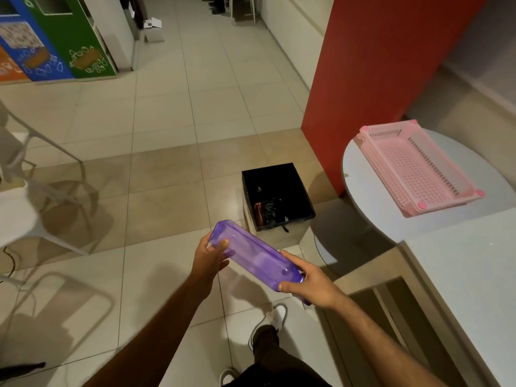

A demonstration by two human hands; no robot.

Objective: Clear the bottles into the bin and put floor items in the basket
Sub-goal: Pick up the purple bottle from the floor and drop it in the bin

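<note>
A tiled floor [167,135] runs through a canteen-like room, with a red pillar [377,79] on the right and coloured recycling cabinets [55,51] far off at the upper left.

The left hand [208,254] grips the far end of a purple bottle [252,254], thumb curled over its top edge and fingers beneath. The right hand [310,286] grips the near end, thumb along the side and fingers wrapped round the neck end, which hides any cap. The bottle is clear of the floor, its long axis running from the right hand up and away to the left hand.

The move ahead turns on one relation: the black bin [276,196] stands on the floor just beyond the bottle and slightly to the right, mouth open upward. The far end in the left hand is the nearer one to the bin, so that end would likely go in first.

There is one bottle in the hands, and one brownish bottle [259,213] seems to lie in the bin already, beside dark crumpled plastic. One pink basket [416,166] sits on the round tabletop [371,196] to the right, well apart from the hands. A white chair [28,208] stands to the left.
</note>
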